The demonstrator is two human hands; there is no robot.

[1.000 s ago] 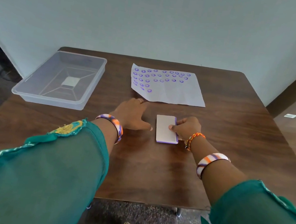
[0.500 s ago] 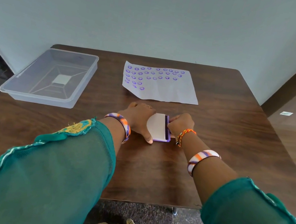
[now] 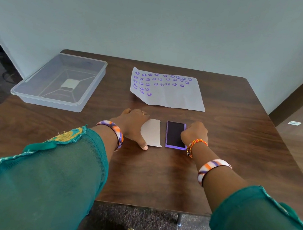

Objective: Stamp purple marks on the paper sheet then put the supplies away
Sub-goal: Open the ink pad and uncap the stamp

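Hands are working at table centre: left hand is gripping the white lid, right hand is closing on the purple ink pad. Stamped paper sheet is lying at twelve o'clock, clear bin at ten.

Left hand holds the lid beside the open ink pad.
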